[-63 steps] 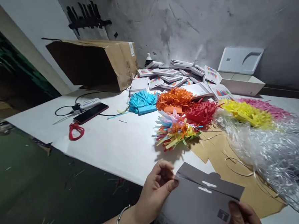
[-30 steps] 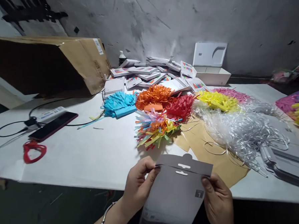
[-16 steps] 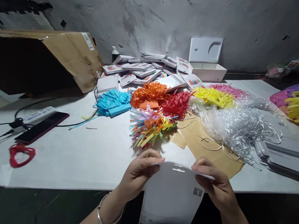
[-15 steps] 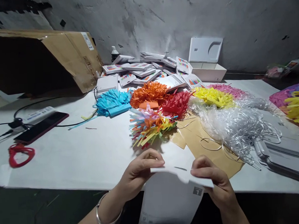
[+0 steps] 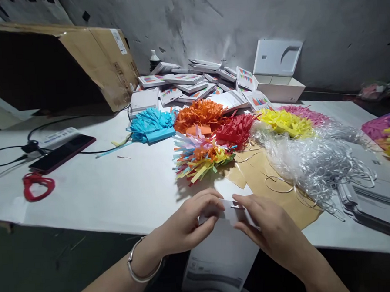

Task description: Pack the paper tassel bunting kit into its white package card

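Observation:
A white printed cardboard box (image 5: 220, 258), flat and slim, hangs below the table's front edge between my hands. My left hand (image 5: 192, 220), with a bangle on its wrist, has its fingers closed on the left side of the box's top flap. My right hand (image 5: 267, 225) pinches the right side of that flap between thumb and fingers. A slit shows in the flap between them. Just beyond lies a multicoloured bundle of cut paper fringe (image 5: 202, 158). Behind it sit blue (image 5: 153, 124), orange (image 5: 200, 115) and red paper tassels (image 5: 236, 130).
Finished-looking flat boxes (image 5: 191, 83) are heaped at the back by an open white box (image 5: 278, 89). Silvery string (image 5: 317, 170) lies on brown paper (image 5: 283, 202) at right. A large carton (image 5: 102, 68), a phone (image 5: 63, 153) and red cord (image 5: 38, 187) are at left.
My hands have come closer together and the box's top flap has been bent over, where before it was stretched flat. The view has shifted slightly.

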